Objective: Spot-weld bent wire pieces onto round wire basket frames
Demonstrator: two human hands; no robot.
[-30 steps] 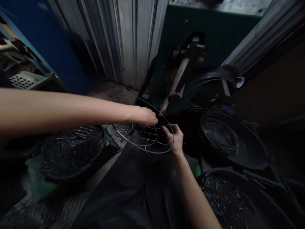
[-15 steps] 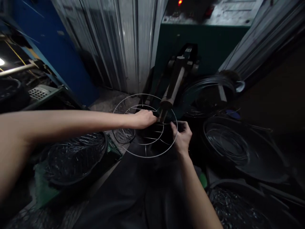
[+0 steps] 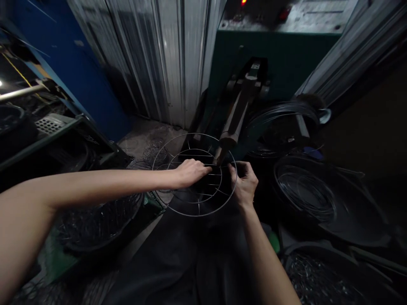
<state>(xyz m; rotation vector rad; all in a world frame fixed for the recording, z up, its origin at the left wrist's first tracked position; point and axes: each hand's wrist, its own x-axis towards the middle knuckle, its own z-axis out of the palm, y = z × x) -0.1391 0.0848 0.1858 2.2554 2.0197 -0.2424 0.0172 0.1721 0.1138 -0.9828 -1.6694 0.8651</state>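
A round wire frame [image 3: 178, 203] of two concentric rings joined by short spokes lies flat under the arm of a welding machine [image 3: 237, 116]. My left hand [image 3: 190, 171] rests on the frame's inner ring, fingers pinched together at a thin wire near the electrode tip. My right hand [image 3: 244, 180] is closed on the frame's outer ring at its right side. The fingertips of both hands meet close to the tip of the machine arm.
A dark basin of short wire pieces [image 3: 98, 224] sits at lower left, another [image 3: 318, 271] at lower right. A basin with wire rings [image 3: 305, 192] and a wire coil [image 3: 282, 118] stand on the right. Corrugated metal wall [image 3: 168, 55] behind; a green control box [image 3: 280, 46] above.
The wire frame has shifted slightly and turned under the machine arm. My left arm has dropped lower in view. Both hands keep their hold near the electrode tip.
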